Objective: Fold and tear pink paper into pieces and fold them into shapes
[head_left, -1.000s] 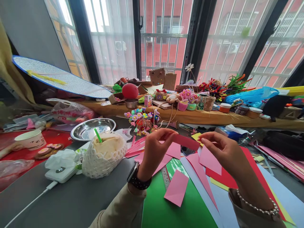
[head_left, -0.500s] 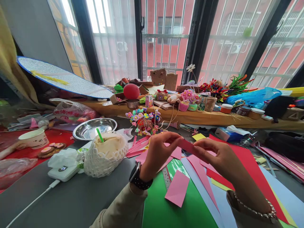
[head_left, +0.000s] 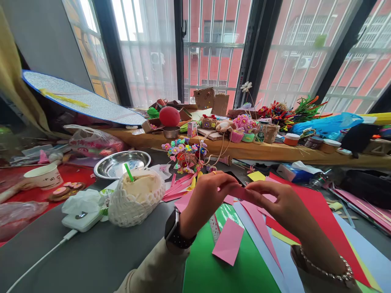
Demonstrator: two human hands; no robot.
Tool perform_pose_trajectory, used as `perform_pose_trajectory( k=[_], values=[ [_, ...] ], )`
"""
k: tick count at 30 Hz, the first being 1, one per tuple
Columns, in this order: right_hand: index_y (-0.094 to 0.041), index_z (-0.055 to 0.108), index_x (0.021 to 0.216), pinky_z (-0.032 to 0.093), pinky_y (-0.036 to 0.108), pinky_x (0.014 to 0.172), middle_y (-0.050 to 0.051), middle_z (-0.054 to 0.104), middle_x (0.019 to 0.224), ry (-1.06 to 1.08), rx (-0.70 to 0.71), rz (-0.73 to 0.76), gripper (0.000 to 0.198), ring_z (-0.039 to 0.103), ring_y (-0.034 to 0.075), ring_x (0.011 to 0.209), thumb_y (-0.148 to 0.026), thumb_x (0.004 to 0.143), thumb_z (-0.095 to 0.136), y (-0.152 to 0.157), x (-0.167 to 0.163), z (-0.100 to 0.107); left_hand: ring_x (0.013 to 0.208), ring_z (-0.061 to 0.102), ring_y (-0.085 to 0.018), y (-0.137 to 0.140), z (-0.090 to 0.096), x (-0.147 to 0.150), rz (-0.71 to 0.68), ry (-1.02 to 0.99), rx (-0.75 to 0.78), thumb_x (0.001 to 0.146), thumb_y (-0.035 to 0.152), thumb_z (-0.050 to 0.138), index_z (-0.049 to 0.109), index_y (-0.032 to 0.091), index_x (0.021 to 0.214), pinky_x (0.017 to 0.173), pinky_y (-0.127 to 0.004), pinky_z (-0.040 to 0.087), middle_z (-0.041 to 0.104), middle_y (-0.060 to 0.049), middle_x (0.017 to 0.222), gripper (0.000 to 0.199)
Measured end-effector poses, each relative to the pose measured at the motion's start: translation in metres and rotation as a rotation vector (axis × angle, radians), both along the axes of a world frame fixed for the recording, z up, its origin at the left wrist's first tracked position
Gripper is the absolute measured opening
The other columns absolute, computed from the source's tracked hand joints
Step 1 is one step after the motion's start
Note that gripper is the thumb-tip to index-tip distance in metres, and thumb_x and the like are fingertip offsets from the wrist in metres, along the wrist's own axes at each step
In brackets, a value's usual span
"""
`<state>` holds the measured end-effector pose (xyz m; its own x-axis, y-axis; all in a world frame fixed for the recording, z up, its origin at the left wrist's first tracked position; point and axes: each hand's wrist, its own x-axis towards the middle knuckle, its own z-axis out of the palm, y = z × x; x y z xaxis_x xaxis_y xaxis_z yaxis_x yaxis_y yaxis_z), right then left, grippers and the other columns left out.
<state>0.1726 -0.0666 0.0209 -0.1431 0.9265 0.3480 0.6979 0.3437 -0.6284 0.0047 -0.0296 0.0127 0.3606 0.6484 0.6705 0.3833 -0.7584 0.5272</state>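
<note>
I count one left hand, one right hand, one watch, one bracelet and one held paper strip. There is one green sheet, one ruler, one coconut, one green straw, one metal basin, one paper cup, one round red object and one white flower. Lidded jars number three. Loose pink strips overlap too much to count.
</note>
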Motion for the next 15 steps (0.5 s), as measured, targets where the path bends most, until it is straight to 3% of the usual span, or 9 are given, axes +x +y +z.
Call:
perform_pose_trajectory(
  k=[8,15],
  values=[
    [-0.023,0.063,0.073,0.044,0.028,0.06,0.0,0.068,0.076,-0.173,0.129,-0.212,0.022,0.061,0.019,0.069,-0.037,0.075,0.047,0.009,0.02,-0.004,0.064,0.056,-0.011,0.01,-0.001,-0.006,0.149,-0.028,0.086,0.073,0.016,0.053,0.061,0.019,0.071,0.061,-0.021,0.041,0.064,0.002,0.07,0.008],
    [-0.023,0.063,0.073,0.044,0.028,0.059,0.0,0.067,0.075,-0.213,0.158,-0.242,0.02,0.061,0.019,0.069,-0.035,0.074,0.046,0.01,0.022,-0.006,0.068,0.056,-0.013,0.012,-0.009,-0.002,0.224,0.081,0.112,0.077,0.02,0.049,0.06,0.019,0.074,0.063,-0.024,0.041,0.063,-0.001,0.072,0.012]
  ],
)
